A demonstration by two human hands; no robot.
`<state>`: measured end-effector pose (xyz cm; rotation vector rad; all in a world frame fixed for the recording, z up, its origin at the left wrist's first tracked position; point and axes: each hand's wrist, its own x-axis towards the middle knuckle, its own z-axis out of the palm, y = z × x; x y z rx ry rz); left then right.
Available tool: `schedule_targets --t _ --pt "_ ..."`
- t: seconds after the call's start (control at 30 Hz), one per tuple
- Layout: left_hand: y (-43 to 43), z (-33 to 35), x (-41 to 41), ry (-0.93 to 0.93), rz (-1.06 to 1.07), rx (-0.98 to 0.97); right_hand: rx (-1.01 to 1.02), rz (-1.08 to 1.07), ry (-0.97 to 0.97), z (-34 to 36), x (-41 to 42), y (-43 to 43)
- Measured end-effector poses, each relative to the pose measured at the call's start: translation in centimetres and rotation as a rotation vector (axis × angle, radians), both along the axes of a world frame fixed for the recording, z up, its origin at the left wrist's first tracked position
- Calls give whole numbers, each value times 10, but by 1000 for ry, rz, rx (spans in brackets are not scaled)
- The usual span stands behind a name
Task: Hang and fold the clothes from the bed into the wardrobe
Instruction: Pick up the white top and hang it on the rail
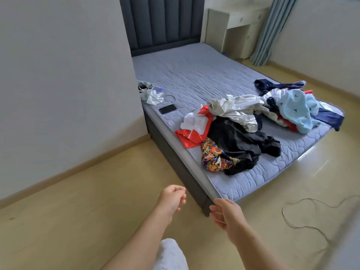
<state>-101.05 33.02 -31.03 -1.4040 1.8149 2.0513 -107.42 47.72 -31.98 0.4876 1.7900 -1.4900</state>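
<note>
Clothes (239, 137) lie heaped on the bed (194, 75) near a phone (167, 109); left hand (172, 197) and right hand (226, 213) relaxed, empty.

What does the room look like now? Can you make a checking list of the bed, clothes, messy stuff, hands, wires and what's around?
Surface: grey quilted mattress, no bedding seen.
Job's things: unfolded clothes heaped near the mattress's foot: black garment, red-and-white garment, patterned garment, silvery garment, light blue garment, navy garment.
Clutter: phone and small grey heap at the mattress's left edge.
Hands: left hand loosely curled, right hand relaxed, both empty.
Cables: thin cable beside the phone; longer cable on the floor.
Surroundings: dark headboard, pale desk, curtain; wardrobe not in view.
</note>
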Motion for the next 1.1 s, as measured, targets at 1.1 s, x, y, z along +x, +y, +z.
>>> schedule_targets --t 1.1 --pt "-59 -75 -501 -200 -231 -36 139 -113 -177 -71 -473 -49"
